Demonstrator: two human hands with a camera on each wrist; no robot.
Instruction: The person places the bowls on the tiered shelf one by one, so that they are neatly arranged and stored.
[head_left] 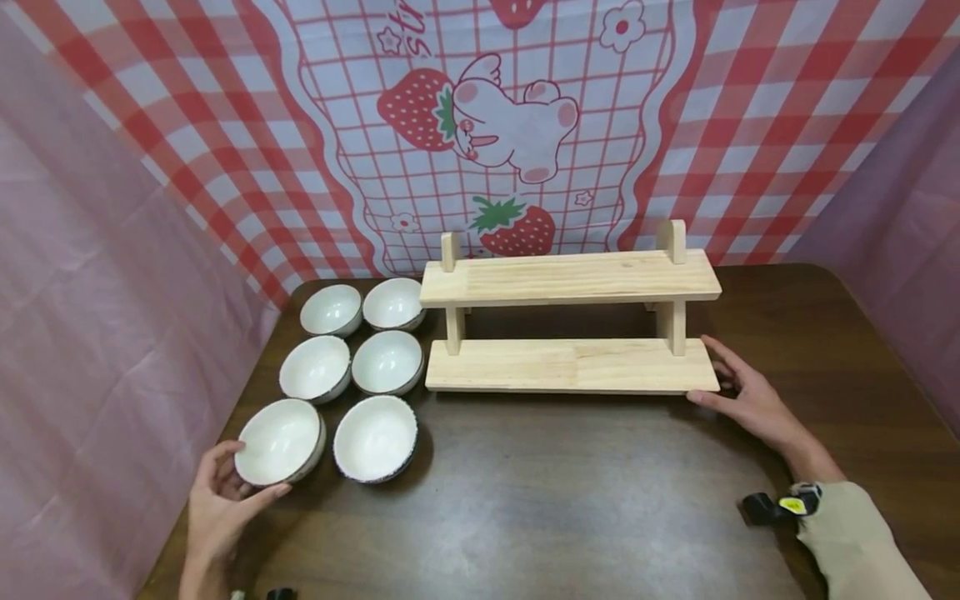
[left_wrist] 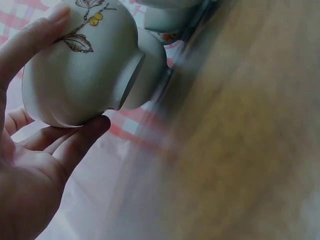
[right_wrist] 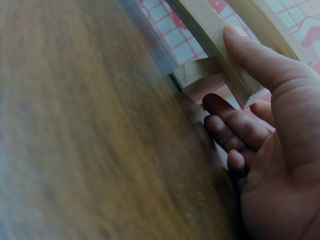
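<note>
At the front left, my left hand (head_left: 213,508) grips a white ceramic bowl (head_left: 279,443), thumb at the near side and fingers at the left rim. In the left wrist view this bowl (left_wrist: 95,65) shows a brown leafy branch with yellow fruit on its outer wall. A two-tier wooden shelf stand (head_left: 517,367) stands at the back right of the bowls. My right hand (head_left: 753,408) holds the right end of its lower board, the thumb (right_wrist: 255,55) on the board's front edge and the other fingers around the end and below.
More white bowls stand in two columns left of the stand, among them a front one (head_left: 375,439) and a rear one (head_left: 331,310). They sit close together on the brown wooden table (head_left: 525,500). A red-and-white strawberry cloth (head_left: 510,108) hangs behind, with pink curtains (head_left: 97,275) at the sides.
</note>
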